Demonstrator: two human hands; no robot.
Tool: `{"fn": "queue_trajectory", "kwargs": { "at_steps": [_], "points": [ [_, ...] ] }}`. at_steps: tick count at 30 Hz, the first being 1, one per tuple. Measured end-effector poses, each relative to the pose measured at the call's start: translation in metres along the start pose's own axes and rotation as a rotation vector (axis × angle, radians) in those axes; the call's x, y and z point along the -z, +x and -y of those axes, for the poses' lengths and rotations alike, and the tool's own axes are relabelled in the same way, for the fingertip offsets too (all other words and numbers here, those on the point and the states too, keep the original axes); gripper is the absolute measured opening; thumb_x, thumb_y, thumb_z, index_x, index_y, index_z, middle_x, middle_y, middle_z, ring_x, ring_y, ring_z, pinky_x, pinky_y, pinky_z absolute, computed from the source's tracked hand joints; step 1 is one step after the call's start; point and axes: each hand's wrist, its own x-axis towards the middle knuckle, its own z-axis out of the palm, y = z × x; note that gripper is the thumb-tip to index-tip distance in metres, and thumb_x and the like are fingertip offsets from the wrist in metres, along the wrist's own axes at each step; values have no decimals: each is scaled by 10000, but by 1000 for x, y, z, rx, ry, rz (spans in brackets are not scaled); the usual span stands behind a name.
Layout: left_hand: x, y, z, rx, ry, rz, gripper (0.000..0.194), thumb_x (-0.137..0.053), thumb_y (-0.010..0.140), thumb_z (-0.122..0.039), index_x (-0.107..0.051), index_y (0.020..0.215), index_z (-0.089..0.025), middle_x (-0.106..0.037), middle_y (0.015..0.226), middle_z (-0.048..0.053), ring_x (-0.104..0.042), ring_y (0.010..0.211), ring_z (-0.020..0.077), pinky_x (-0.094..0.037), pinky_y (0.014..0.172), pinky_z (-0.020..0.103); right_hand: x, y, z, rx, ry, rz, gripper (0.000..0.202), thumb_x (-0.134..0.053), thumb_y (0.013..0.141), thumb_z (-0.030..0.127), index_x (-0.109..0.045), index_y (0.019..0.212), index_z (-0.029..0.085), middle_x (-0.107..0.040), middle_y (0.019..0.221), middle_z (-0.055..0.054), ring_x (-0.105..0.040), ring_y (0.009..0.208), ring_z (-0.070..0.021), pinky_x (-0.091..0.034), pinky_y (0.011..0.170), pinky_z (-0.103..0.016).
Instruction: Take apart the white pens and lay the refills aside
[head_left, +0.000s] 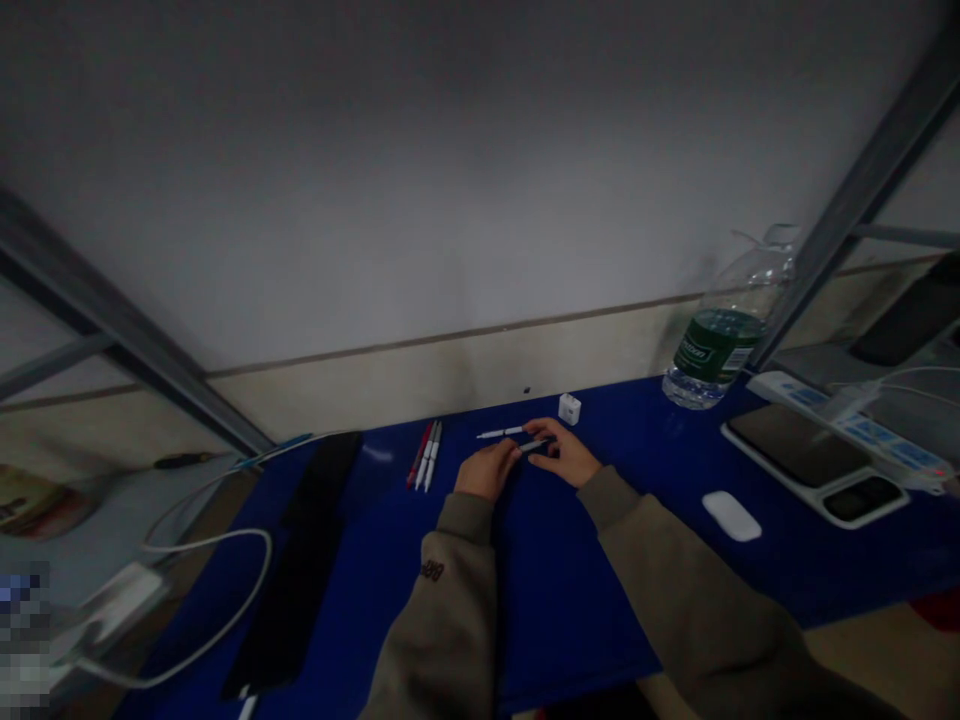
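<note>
Near the middle of the blue table, a pen point(532, 445) lies between my two hands. Its left end is pinched in the fingers of my left hand point(486, 470). My right hand point(564, 452) is curved around the pen's other end, with thumb and fingers close to it; the exact contact there is too dark to make out. Just behind, a second white pen point(499, 433) lies on the table, its right end close to my right fingertips. To the left, a red pen point(419, 455) and two white-and-grey pens point(430, 457) lie side by side.
A white charger cube point(569, 408) and a large water bottle point(716, 335) stand at the back. On the right are a white case point(732, 515), a scale point(814, 465) and a power strip point(855, 425). A long black object point(300, 570) and white cable point(266, 560) lie left.
</note>
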Motion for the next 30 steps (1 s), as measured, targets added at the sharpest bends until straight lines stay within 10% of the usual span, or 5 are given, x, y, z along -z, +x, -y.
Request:
{"fn": "queue_trajectory", "kwargs": {
  "at_steps": [6,13,19,26,30],
  "points": [
    [-2,1,-5,-18,8,6,319,-358,953,-444,-589,1106,-286,-676,952,12,-620,917,146,-437,780,226,-5,-2,1,-160,129,26,367,-434,882,456,-580,1028,153,-433,500,66,-410,460,-80,-326,482,-216],
    [-12,7,0,-24,58,-18,296,-357,965,-338,-607,1042,-199,-647,975,63,-591,955,194,-422,814,300,-4,-3,7,36,-33,22,314,-605,745,231,-616,1059,215,-544,1158,-68,-550,1022,-157,-452,706,-237],
    [-12,4,-12,-37,36,-23,307,-324,974,-346,-581,1087,-220,-624,994,53,-592,934,156,-436,797,249,-7,-3,1,-123,-45,-75,289,-453,879,393,-606,1035,203,-527,593,27,-491,528,-102,-408,556,-243],
    [-9,-1,-15,23,-21,-10,352,-329,960,-439,-555,1181,-285,-633,989,36,-620,874,146,-450,712,212,-7,-2,3,-28,-41,-58,222,-522,784,216,-631,977,208,-605,953,-29,-572,811,-121,-450,715,-253],
    [-7,-2,-17,10,-36,6,369,-330,957,-450,-545,1226,-316,-636,986,29,-620,885,143,-448,724,204,-7,-3,6,-93,9,-83,246,-508,832,338,-623,1009,210,-617,828,-28,-564,732,-131,-440,648,-258]
  ]
}}
